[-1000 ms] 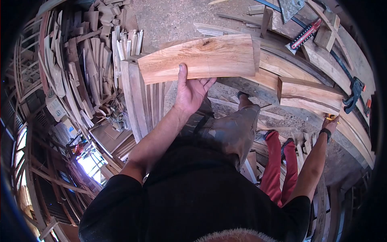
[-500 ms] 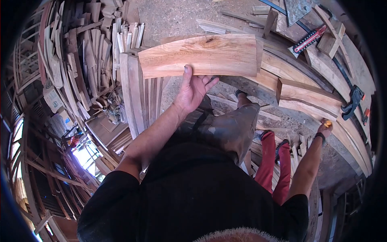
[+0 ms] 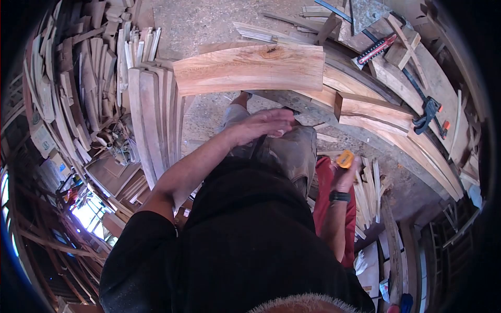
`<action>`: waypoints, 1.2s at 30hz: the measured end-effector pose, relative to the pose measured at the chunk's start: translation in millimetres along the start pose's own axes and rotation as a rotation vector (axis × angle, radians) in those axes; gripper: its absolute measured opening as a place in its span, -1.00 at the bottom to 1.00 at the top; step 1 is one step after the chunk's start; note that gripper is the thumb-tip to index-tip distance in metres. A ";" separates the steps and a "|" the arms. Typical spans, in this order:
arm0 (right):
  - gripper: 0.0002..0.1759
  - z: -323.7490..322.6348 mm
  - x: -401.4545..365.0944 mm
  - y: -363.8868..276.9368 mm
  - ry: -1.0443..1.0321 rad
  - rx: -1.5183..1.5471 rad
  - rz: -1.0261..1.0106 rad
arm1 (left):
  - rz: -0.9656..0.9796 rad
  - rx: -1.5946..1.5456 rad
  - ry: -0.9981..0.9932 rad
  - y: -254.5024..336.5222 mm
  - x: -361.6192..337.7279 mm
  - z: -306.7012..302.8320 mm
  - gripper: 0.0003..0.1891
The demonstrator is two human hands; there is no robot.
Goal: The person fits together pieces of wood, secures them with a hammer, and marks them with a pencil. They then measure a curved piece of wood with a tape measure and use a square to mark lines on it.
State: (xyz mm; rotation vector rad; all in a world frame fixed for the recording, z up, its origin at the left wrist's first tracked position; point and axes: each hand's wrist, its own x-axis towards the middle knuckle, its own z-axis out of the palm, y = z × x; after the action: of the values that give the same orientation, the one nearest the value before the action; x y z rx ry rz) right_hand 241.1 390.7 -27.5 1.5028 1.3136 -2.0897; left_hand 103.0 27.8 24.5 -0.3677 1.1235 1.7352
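Observation:
My left hand (image 3: pixel 266 124) is in front of my body, over my lap, its fingers stretched out and holding nothing. My right hand (image 3: pixel 347 175) grips a yellow tape measure (image 3: pixel 345 159) above the red-clothed legs of a person. Beyond my left hand, a wide curved board (image 3: pixel 250 69) with a dark knot near its far edge lies on other pieces. To its right, a thick curved block (image 3: pixel 373 112) rests on long curved boards (image 3: pixel 433 159).
Stacked curved planks (image 3: pixel 148 115) stand at the left beside piles of offcuts (image 3: pixel 99 68). A red and black tool (image 3: pixel 377 49) and a bar clamp (image 3: pixel 429 113) lie at the upper right. Red trousers (image 3: pixel 324 182) show below, near loose wood strips (image 3: pixel 369 182).
My left hand has let go of the wide board and drawn back toward my body. My right hand has moved left with the yellow tape measure, away from the curved boards. The view has shifted.

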 end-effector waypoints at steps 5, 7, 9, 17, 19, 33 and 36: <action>-0.46 116.0 -58.8 -38.2 -0.351 -0.971 -0.735 | -0.170 0.052 -0.084 10.9 19.0 44.6 -0.25; -0.42 162.3 -83.0 -63.4 -0.403 -1.100 -0.841 | -0.098 0.084 -0.133 15.9 22.4 55.7 -0.27; -0.32 182.2 -88.3 -72.4 -0.457 -1.241 -0.938 | -0.003 0.217 -0.243 12.6 34.2 59.4 -0.30; -0.37 215.2 -103.9 -114.3 -0.625 -1.028 -0.924 | -0.003 -0.270 -0.302 59.8 7.2 57.7 -0.50; -0.54 219.9 -111.8 -125.6 -0.566 -0.670 -0.371 | 0.027 -0.325 -0.312 59.9 6.7 55.2 -0.52; -0.55 218.4 -86.2 -105.6 -0.529 -0.571 -0.680 | 0.300 -0.071 -0.101 61.1 -2.2 50.8 -0.51; -0.56 224.1 -89.7 -106.1 -0.522 -0.484 -0.628 | 0.290 -0.169 -0.078 60.3 -4.1 51.5 -0.52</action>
State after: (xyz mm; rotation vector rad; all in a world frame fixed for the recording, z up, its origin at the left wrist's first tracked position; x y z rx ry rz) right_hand 71.3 250.6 117.6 0.3292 2.0149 -2.0371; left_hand 65.9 63.0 85.2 -0.2456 1.0141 2.0891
